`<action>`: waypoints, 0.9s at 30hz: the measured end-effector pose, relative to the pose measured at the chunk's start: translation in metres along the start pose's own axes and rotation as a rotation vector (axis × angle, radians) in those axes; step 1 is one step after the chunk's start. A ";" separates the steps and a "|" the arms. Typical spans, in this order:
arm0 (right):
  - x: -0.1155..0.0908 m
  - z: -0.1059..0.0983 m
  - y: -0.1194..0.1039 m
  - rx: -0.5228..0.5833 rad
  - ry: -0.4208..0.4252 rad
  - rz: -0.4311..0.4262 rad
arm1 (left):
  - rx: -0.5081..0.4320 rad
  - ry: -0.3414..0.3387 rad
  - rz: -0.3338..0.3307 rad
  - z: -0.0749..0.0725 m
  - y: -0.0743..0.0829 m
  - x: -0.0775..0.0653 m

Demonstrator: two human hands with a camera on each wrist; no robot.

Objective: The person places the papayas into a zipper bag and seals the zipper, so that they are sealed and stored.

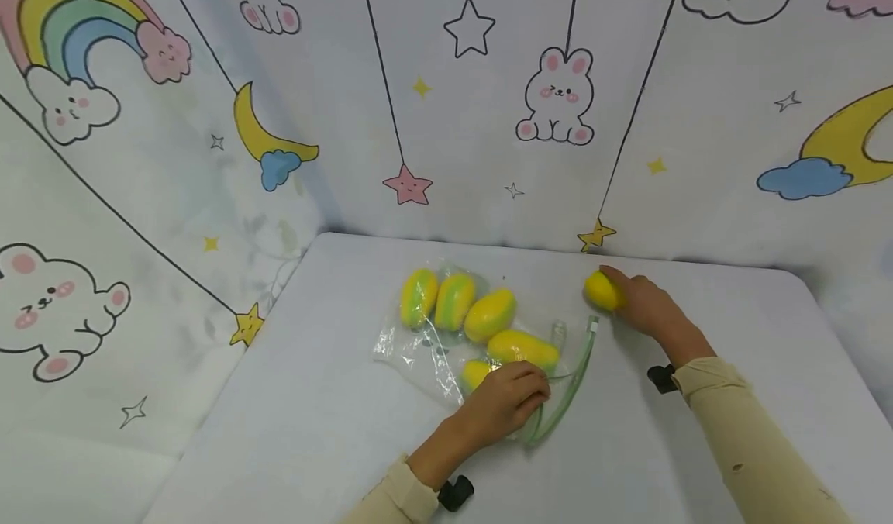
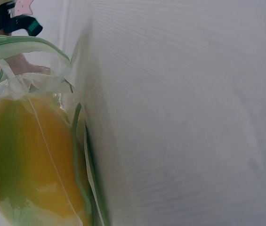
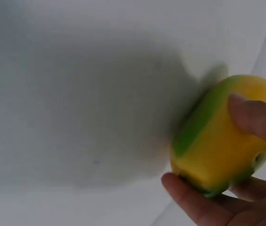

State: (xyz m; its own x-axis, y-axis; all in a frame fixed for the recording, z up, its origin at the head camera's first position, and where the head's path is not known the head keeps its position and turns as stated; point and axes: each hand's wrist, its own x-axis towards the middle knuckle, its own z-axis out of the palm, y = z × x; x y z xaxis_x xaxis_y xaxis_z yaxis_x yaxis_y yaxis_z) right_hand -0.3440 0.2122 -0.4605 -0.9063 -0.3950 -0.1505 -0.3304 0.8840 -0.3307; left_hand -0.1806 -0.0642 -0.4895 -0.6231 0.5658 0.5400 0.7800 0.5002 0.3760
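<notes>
Several yellow-and-green toy mangoes lie in a clear plastic zip bag on the table. My left hand pinches the bag near its green-edged mouth, partly covering the nearest mango. In the left wrist view a mango shows large through the film, with the green strip above it. Off to the right, my right hand grips a single mango outside the bag. The right wrist view shows the thumb on top of this mango and fingers underneath.
The white table has rounded far corners and meets a wall printed with bunnies, stars and moons. The bag's green zip strip loops out to the right, between the two hands.
</notes>
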 end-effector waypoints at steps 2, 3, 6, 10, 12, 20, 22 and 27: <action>-0.006 0.004 0.002 0.009 0.030 0.019 | 0.013 0.012 0.009 0.000 -0.001 0.000; -0.009 0.006 0.002 0.022 0.039 0.036 | 0.020 0.021 0.014 0.001 -0.002 0.001; -0.021 0.012 0.002 0.096 0.074 0.095 | 0.018 0.035 0.012 -0.002 -0.002 0.002; -0.042 0.019 -0.002 0.230 0.096 0.144 | 0.001 0.047 0.003 -0.005 -0.001 0.006; -0.054 0.021 -0.005 0.275 0.078 0.152 | -0.008 0.048 0.005 -0.006 0.000 0.009; -0.094 0.022 -0.020 0.484 0.044 0.161 | -0.008 0.061 0.029 -0.009 0.008 0.021; -0.103 0.024 -0.025 0.569 0.036 0.175 | -0.004 0.063 0.033 -0.011 0.010 0.023; -0.120 0.034 -0.038 0.738 0.000 0.211 | -0.006 0.052 0.025 -0.013 0.014 0.028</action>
State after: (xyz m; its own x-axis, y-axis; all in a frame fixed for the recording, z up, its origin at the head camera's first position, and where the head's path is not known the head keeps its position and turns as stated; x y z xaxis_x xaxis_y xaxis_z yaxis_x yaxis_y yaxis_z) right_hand -0.2139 0.2173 -0.4616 -0.9307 -0.2362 -0.2792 0.1110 0.5448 -0.8312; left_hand -0.1868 -0.0498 -0.4598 -0.5994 0.5432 0.5879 0.7960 0.4818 0.3664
